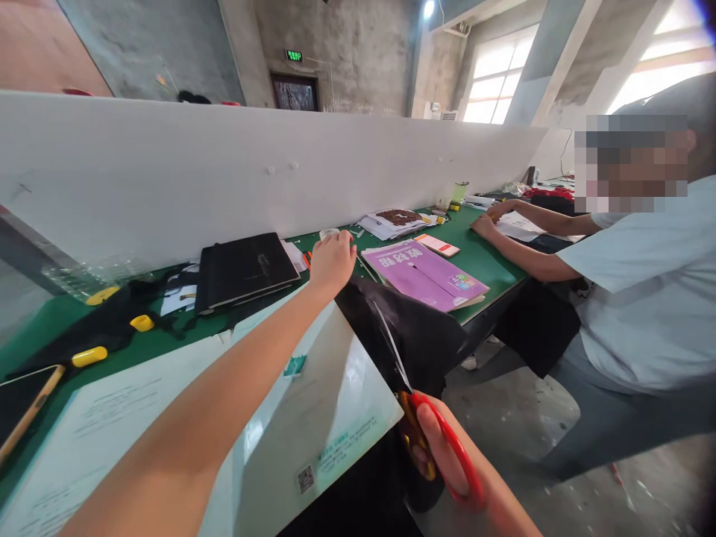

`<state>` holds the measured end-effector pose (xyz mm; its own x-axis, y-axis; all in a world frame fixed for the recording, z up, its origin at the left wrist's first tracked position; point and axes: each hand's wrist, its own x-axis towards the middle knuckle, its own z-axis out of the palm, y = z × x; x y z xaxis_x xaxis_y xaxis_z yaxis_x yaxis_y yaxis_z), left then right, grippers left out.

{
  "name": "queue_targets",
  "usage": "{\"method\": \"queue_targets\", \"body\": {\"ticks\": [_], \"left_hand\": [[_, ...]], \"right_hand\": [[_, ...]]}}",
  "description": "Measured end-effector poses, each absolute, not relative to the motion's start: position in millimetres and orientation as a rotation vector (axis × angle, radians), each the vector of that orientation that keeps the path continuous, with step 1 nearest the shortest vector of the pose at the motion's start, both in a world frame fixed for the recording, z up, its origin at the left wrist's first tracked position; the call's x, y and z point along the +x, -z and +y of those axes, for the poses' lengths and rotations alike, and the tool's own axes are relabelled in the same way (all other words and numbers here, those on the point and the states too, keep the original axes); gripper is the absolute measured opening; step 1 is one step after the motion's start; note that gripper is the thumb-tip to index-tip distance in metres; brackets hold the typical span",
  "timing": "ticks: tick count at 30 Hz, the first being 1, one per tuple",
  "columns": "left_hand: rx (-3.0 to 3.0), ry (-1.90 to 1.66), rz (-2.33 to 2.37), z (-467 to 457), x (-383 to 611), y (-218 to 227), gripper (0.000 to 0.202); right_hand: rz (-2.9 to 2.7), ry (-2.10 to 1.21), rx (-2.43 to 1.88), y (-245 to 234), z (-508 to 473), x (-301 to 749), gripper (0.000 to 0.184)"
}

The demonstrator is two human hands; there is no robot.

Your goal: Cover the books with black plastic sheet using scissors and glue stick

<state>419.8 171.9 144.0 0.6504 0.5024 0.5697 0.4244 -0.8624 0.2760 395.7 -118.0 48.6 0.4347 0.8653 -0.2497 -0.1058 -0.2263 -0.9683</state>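
Note:
My left hand [334, 262] is closed at the far side of the desk, its curled fingers turned away, so what they hold is hidden. A white roll [329, 233] lies just beyond it. Black cloth [417, 328] spreads from beside my left wrist over the desk's front edge. At the lower right, my right hand [441, 432] grips scissors [456, 462] by their red handles, the blades pointing away over the cloth. Under my left forearm rests an open book with pale covers [335, 403].
On the green desk [489, 261] are a purple book [428, 276], a phone [437, 245], a black notebook [246, 268] and yellow pieces [89, 356]. A white partition [224, 171] stands behind. To the right sits a person in a light shirt [660, 298], hands over papers.

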Motion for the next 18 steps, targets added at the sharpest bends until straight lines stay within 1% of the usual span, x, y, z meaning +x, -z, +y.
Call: {"method": "queue_targets", "body": {"ticks": [2,4,5,8,9,14,18], "left_hand": [[2.743,-1.101,0.693,146.0,397.5,-146.3,0.016],[2.718,-0.997,0.654,119.4,374.5,-142.5,0.014],[2.721,-0.904,0.627,107.3,363.9,-138.6,0.017],[2.751,-0.603,0.508,80.7,340.3,-122.7,0.036],[2.756,-0.563,0.485,75.6,335.6,-117.6,0.038],[2.802,-0.525,0.437,67.0,328.1,-105.8,0.023],[2.782,-0.586,0.428,59.5,327.0,-111.2,0.022]], "right_hand": [[-0.65,-1.098,-1.457,-53.4,-116.2,396.8,0.058],[-0.633,-1.107,-1.448,-58.2,-114.8,398.0,0.058],[-0.636,-1.104,-1.45,-60.3,-114.1,398.6,0.058],[-0.642,-1.098,-1.444,-64.1,-112.3,399.4,0.058],[-0.644,-1.098,-1.445,-64.6,-111.7,399.3,0.058],[-0.634,-1.067,-1.55,-65.4,-109.5,397.0,0.059],[-0.564,-1.065,-1.622,-68.9,-109.1,396.6,0.06]]}}
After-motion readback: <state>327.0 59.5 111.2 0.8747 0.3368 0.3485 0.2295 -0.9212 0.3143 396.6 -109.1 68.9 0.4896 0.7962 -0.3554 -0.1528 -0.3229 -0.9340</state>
